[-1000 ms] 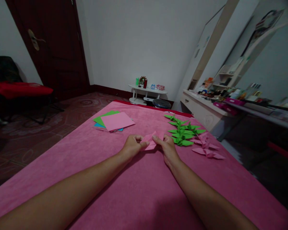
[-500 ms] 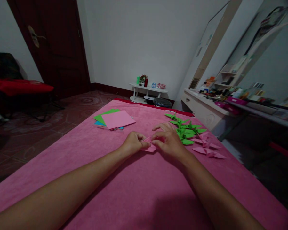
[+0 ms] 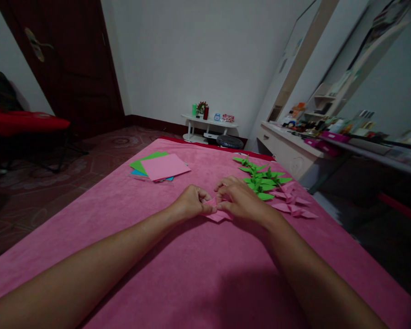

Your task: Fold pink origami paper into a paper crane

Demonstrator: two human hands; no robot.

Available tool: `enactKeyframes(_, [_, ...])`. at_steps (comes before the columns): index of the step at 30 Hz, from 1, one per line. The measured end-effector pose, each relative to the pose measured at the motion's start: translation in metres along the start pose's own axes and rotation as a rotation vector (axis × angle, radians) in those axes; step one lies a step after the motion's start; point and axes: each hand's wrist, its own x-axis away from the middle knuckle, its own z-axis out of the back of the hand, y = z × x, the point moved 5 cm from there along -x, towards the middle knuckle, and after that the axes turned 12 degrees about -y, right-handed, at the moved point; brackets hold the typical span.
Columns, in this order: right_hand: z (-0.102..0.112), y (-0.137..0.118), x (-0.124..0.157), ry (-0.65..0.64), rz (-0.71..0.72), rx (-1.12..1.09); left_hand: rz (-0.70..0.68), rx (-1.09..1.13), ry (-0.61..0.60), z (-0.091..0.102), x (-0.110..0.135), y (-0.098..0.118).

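A partly folded piece of pink origami paper (image 3: pixel 219 216) lies low over the pink cloth, between my two hands. My left hand (image 3: pixel 193 201) pinches its left side, thumb on top. On the other side, my right hand (image 3: pixel 235 197) has thumb and fingers closed at the paper's upper middle; the fingers hide part of the folds. Right beyond that hand lie several green paper cranes (image 3: pixel 260 182), with pink paper cranes (image 3: pixel 294 209) beside them. A stack of square paper sheets (image 3: pixel 164 167), pink on top with green and blue below, sits to the left.
The pink cloth (image 3: pixel 150 274) covers the surface under my hands. Past its far edge stands a low white shelf (image 3: pixel 208 120) with small items. A cluttered dressing table (image 3: pixel 291 144) is at the right, and a red-covered chair (image 3: pixel 27 123) at the left.
My right fingers have curled in closer to the pink paper, and more of its lower edge shows. Both hands stay on it. The whole view has shifted slightly.
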Motion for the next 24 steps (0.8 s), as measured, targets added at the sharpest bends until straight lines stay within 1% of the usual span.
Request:
enactKeyframes(3, [0.002, 0.002, 0.003, -0.04, 0.042, -0.003, 0.004, -0.004, -0.041, -0.002, 0.001, 0.005])
enactKeyframes(6, [0.009, 0.009, 0.006, -0.064, 0.045, -0.012, 0.032, 0.018, -0.056, -0.002, 0.002, 0.01])
enactKeyframes(8, [0.014, 0.013, 0.007, -0.066, 0.043, -0.016, 0.054, 0.066, -0.071, -0.002, 0.002, 0.013])
enactKeyframes(11, [0.021, 0.019, 0.009, -0.032, 0.056, -0.028, 0.056, 0.112, -0.064, 0.001, 0.001, 0.018])
enactKeyframes(13, [0.027, 0.028, 0.011, 0.029, 0.028, -0.033, 0.052, 0.133, -0.039, 0.006, 0.001, 0.02])
enactKeyframes(14, [0.03, 0.035, 0.013, 0.079, -0.011, -0.039, 0.056, 0.147, -0.022, 0.009, 0.001, 0.019])
enactKeyframes(15, [0.033, 0.043, 0.015, 0.154, -0.074, -0.05, 0.063, 0.171, 0.0, 0.012, 0.001, 0.018])
enactKeyframes(16, [0.039, 0.054, 0.019, 0.276, -0.167, -0.081, 0.073, 0.202, 0.028, 0.015, 0.002, 0.016])
enactKeyframes(17, [0.043, 0.064, 0.024, 0.41, -0.267, -0.149, 0.078, 0.247, 0.071, 0.018, 0.002, 0.014])
enactKeyframes(18, [0.044, 0.073, 0.029, 0.525, -0.346, -0.275, 0.08, 0.321, 0.137, 0.021, 0.002, 0.011])
enactKeyframes(19, [0.041, 0.08, 0.031, 0.592, -0.389, -0.453, 0.07, 0.401, 0.202, 0.022, 0.002, 0.01])
enactKeyframes(21, [0.024, 0.081, 0.024, 0.571, -0.4, -0.876, 0.001, 0.59, 0.305, 0.02, 0.002, 0.009])
enactKeyframes(22, [0.013, 0.075, 0.019, 0.528, -0.386, -1.053, -0.037, 0.666, 0.342, 0.017, 0.001, 0.009])
enactKeyframes(24, [-0.008, 0.056, 0.005, 0.415, -0.335, -1.285, -0.089, 0.74, 0.367, 0.01, 0.0, 0.011])
